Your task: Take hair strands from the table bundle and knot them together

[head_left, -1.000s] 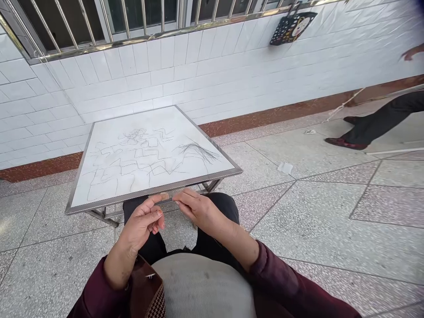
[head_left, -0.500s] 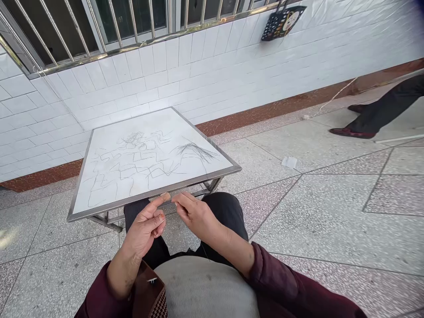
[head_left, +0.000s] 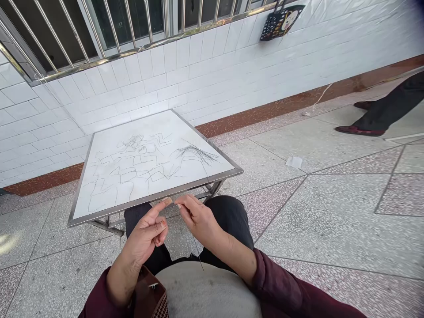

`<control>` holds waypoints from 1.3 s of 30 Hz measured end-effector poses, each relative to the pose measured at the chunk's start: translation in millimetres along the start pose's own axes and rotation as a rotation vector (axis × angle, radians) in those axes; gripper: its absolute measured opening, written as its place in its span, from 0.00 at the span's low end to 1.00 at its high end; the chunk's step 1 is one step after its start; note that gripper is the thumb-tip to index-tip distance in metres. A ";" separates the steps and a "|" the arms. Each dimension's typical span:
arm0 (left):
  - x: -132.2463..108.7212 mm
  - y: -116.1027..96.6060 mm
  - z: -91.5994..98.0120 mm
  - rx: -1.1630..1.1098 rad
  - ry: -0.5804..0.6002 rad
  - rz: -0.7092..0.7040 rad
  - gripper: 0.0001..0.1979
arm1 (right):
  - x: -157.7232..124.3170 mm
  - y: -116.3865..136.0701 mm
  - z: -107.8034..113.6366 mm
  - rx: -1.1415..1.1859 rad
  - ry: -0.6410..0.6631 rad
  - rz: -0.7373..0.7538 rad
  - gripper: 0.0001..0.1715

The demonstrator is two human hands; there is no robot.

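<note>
Above my lap, my left hand [head_left: 147, 236] has its index finger stretched out, with a tan wrap on the tip. Its thumb and other fingers are curled together, and whatever may be in them is hidden. Close to that wrapped fingertip, my right hand [head_left: 198, 218] pinches with thumb and forefinger. A thin dark wire [head_left: 198, 249] hangs below my right hand toward my belly. In front of both hands stands a white-topped table [head_left: 155, 194] with a metal rim. Bent strands of wire [head_left: 132, 165] lie across it, and a bundle of straighter strands [head_left: 198, 153] sits at its right side.
A brown box-like bag [head_left: 149, 293] rests at my left side. Behind the table is a white tiled wall [head_left: 132, 97] with a barred window; a patterned bag [head_left: 281, 22] hangs from it. Another person's leg [head_left: 391, 108] shows at right. White paper [head_left: 294, 162] lies on the floor.
The view has shifted slightly. Both hands keep nearly the same pose, fingertips close together. The wire below my right hand now shows more clearly.
</note>
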State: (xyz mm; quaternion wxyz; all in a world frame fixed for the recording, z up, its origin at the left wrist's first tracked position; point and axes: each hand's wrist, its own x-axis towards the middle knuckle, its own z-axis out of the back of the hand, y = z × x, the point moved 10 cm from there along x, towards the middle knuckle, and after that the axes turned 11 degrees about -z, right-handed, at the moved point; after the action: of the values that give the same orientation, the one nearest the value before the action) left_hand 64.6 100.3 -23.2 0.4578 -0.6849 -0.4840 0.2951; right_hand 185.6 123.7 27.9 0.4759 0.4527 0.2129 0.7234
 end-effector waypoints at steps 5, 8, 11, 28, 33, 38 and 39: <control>-5.6 -11.9 20.4 0.216 -0.001 0.031 0.32 | 2.3 -2.5 11.3 -0.019 -0.036 -0.005 0.11; -4.2 -27.7 35.1 0.389 -0.097 -0.022 0.29 | 0.1 2.5 8.5 -0.028 -0.006 0.017 0.10; 3.7 -29.2 27.9 0.384 -0.099 -0.044 0.28 | -5.0 13.1 -3.6 -0.035 0.053 0.074 0.10; 16.0 -19.6 14.0 0.326 -0.158 -0.178 0.27 | -13.7 16.9 -24.0 -0.091 0.042 0.072 0.08; 15.7 -15.0 16.9 0.370 -0.165 -0.163 0.26 | -13.6 8.5 -26.4 -0.035 0.073 0.033 0.07; 11.2 -20.8 23.4 0.350 -0.229 -0.175 0.29 | -13.3 -7.8 -26.0 0.059 0.112 -0.097 0.03; 10.2 -22.2 24.1 0.360 -0.242 -0.173 0.29 | -13.3 -8.7 -25.4 0.069 0.111 -0.110 0.03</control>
State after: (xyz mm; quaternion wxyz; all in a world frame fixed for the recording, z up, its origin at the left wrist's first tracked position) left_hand 39.1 120.5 -12.4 0.5348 -0.5079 -0.5316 0.4164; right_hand 170.0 119.0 2.8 0.4865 0.4157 0.2880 0.7125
